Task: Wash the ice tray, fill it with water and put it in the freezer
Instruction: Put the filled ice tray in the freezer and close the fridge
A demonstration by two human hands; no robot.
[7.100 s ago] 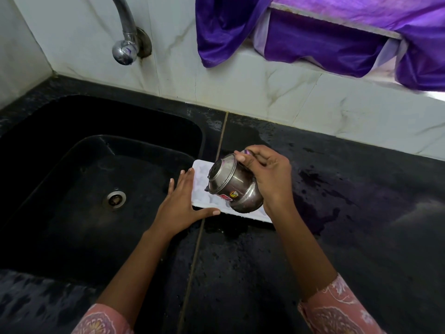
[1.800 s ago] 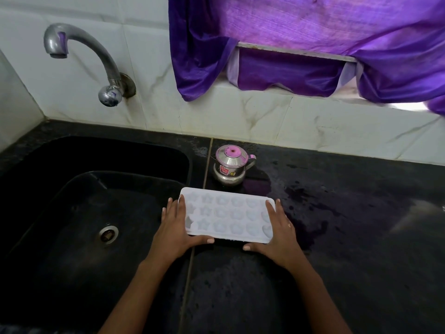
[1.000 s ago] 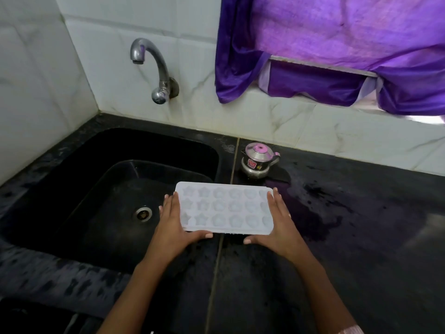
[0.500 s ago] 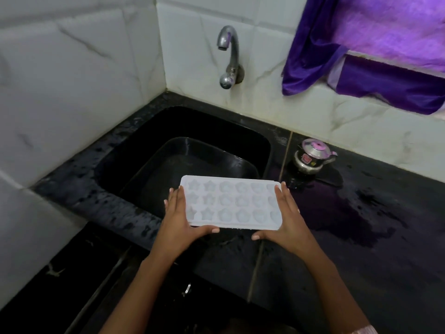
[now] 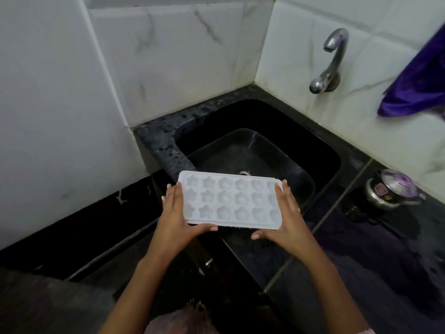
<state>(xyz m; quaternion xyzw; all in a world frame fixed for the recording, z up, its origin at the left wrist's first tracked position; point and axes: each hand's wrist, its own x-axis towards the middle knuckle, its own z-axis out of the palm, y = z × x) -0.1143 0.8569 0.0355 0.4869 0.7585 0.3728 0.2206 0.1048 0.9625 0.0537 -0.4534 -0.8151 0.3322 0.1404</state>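
Carrying step, I judge: the ice tray hangs level over the sink's front edge between the left hand and right hand, fingers straight against its ends; the freezer trip demands keeping it flat.

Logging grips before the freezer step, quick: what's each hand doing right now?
Left hand: open, straight fingers carrying the tray by its left end.
Right hand: open, straight fingers carrying its right end.
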